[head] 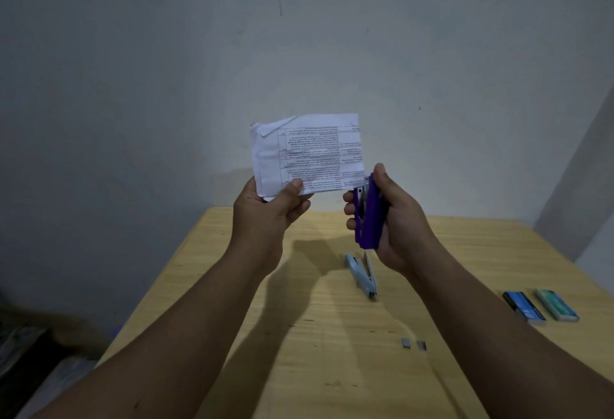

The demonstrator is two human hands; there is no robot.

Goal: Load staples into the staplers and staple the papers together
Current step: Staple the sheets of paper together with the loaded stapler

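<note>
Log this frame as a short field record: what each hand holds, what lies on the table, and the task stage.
left hand: holds the printed white papers up by their lower left corner
right hand: grips the purple stapler, its mouth at the papers' lower right corner
wooden table: light blue stapler lying open; two small loose staple strips; blue staple box beside green staple box
stage: stapling the papers in the air
</note>
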